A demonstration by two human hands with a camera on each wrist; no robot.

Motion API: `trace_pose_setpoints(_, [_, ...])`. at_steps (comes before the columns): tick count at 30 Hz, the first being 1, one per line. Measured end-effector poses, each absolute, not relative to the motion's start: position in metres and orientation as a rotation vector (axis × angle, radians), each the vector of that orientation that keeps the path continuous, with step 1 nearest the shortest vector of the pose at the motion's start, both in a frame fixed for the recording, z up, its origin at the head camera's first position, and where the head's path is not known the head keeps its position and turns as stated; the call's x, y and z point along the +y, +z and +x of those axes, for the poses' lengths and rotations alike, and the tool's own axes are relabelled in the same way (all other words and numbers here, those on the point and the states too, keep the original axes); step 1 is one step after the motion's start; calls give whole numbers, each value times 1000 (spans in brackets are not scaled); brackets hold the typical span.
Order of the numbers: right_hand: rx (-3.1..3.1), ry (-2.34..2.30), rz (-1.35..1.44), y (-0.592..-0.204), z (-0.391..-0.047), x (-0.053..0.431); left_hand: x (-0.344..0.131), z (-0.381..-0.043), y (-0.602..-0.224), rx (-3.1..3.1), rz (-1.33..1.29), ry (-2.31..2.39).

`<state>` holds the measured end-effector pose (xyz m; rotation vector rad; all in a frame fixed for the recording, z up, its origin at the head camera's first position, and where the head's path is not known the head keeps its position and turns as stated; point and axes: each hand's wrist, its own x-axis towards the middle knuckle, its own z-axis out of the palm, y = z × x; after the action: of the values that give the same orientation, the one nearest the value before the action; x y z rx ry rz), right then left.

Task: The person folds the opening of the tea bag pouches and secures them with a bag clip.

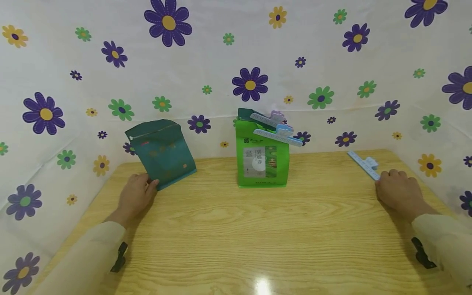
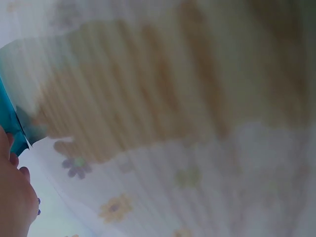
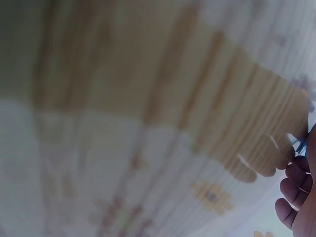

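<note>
At the left of the head view, my left hand (image 1: 137, 192) grips a dark teal pouch (image 1: 167, 153) by its lower left edge. The pouch leans to the left, its top flap wide. In the left wrist view only a strip of the teal pouch (image 2: 9, 116) shows beside the left hand (image 2: 16, 192). My right hand (image 1: 400, 192), on the right, has its fingers curled over the near end of a pale blue bag clip (image 1: 363, 164). Little of that clip appears in the right wrist view, by the fingers (image 3: 295, 185).
A bright green tea bag (image 1: 262, 164) stands upright at the middle back. A lilac bag clip (image 1: 267, 119) and another blue bag clip (image 1: 278, 136) sit across its top. Flower-printed cloth (image 1: 206, 61) surrounds the wooden table (image 1: 243, 233) at the back and sides.
</note>
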<state>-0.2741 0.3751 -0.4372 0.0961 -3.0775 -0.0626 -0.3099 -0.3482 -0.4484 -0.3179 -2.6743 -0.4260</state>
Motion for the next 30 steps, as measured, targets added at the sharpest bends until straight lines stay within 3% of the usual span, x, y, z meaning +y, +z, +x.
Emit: trace_pose_setpoints(30, [-2937, 60, 88, -433, -272, 362, -342, -302, -450, -2578, -312, -537])
